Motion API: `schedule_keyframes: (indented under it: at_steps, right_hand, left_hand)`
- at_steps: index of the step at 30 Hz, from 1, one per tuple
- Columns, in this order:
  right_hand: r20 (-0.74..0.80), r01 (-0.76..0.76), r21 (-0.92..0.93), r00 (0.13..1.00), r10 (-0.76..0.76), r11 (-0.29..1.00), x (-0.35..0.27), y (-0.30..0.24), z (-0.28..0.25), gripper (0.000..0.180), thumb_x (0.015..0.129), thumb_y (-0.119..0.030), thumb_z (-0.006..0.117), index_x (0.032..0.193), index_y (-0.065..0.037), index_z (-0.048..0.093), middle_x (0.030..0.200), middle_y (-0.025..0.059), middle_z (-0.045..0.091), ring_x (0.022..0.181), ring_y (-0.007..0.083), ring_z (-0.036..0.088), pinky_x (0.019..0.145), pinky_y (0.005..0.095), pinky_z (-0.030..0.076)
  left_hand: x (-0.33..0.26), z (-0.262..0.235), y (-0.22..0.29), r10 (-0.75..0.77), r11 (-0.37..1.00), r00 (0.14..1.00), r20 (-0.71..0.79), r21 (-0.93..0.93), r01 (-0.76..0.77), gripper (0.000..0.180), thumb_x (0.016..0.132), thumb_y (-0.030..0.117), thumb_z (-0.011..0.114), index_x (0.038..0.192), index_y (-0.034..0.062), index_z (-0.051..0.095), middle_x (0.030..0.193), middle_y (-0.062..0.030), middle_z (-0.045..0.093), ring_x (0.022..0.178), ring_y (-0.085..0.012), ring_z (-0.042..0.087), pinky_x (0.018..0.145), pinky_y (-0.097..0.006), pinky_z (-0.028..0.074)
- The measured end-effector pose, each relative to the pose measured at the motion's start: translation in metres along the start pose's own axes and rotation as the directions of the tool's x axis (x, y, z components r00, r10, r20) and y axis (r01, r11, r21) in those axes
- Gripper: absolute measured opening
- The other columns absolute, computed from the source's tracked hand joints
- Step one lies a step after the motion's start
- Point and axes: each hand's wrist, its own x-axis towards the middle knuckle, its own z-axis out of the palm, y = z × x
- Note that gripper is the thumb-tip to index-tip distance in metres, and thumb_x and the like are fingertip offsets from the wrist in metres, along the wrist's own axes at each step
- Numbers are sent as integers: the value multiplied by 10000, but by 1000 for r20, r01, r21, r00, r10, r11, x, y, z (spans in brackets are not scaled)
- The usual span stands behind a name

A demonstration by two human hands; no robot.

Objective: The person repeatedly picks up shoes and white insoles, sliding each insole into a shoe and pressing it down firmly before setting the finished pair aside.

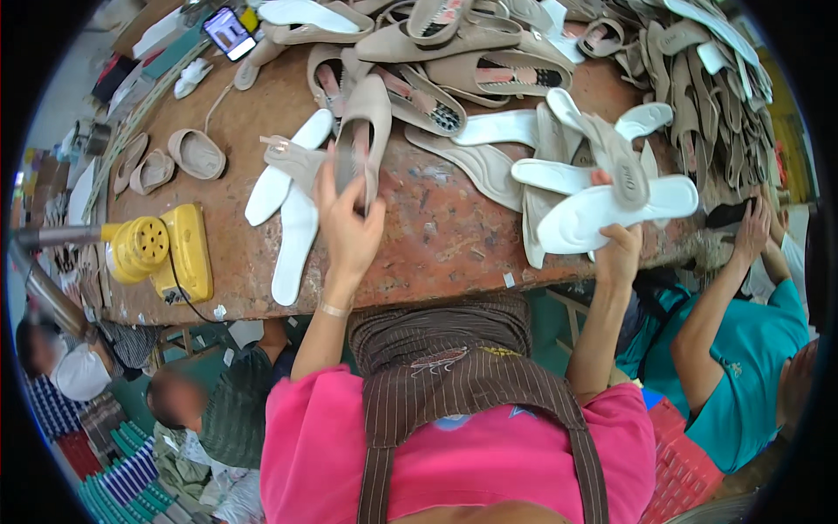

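My left hand [349, 231] is closed around the heel end of a beige flat shoe [367, 109], whose toe points away from me. A slight blur covers its fingers. To the right, my right hand [621, 251] pinches the edge of a white insole [572, 231]. Against that insole lies a beige insole piece [630, 179] with dark lettering. Beside my left hand, white insoles [297, 249] rest on the worn brown table [428, 231], a beige strip [292, 157] among them. More white and beige insoles [489, 131] lie between my hands and beyond the right one.
Beige shoes [497, 74] are heaped at the far side, with stacked beige pieces [694, 105] at far right. Left stand a yellow device [179, 253] with a cord, loose shoes [196, 153] and a phone [229, 33]. A person in teal [742, 358] works close on my right.
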Motion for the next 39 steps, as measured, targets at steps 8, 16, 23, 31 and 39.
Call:
schedule_keyframes:
  at_steps: [8, 16, 23, 31, 39]
  right_hand:
    - [523, -365, 118, 813, 254, 924, -32, 35, 77, 501, 952, -224, 550, 1349, 52, 421, 1091, 207, 593, 1073, 387, 616, 874, 463, 546]
    - [354, -601, -177, 700, 620, 779, -45, 44, 25, 423, 969, -239, 568, 1254, 72, 547, 1182, 215, 629, 1065, 319, 628, 970, 424, 476]
    - [359, -292, -220, 863, 356, 931, -28, 13, -31, 717, 990, -312, 515, 1540, -19, 163, 1387, 189, 511, 1188, 317, 522, 1119, 424, 330]
    - [68, -253, -261, 958, 279, 932, -26, 9, -44, 768, 972, -493, 507, 1540, -74, 205, 1481, 178, 432, 1233, 317, 496, 1068, 440, 398]
    - [254, -239, -166, 927, 276, 957, -22, 47, 22, 752, 1012, -531, 399, 1527, -10, 226, 1214, 219, 609, 1056, 277, 618, 960, 402, 475]
  left_hand:
    - [-48, -30, 33, -112, 990, 991, 70, -77, 117, 362, 869, 216, 680, 1160, 5, 631, 1238, -157, 606, 1171, -376, 543, 1001, -463, 422]
    - [6, 54, 69, 13, -139, 797, 604, -788, 599, 513, 1016, 504, 457, 1358, 130, 537, 1159, -55, 619, 927, -155, 606, 744, -327, 535]
    - [79, 98, 105, 165, -189, 754, 636, -730, 657, 342, 941, 289, 659, 1094, -18, 662, 1093, -133, 686, 810, -230, 715, 831, -388, 553]
    - [21, 92, 68, -44, 832, 968, 246, -527, 171, 615, 825, 314, 728, 1254, -74, 519, 1333, -248, 509, 1246, -388, 494, 1025, -450, 435]
    - [-68, 10, -8, -184, 925, 980, 75, 352, 147, 743, 756, 192, 789, 1386, 30, 430, 1252, -209, 457, 1155, -379, 473, 945, -481, 400]
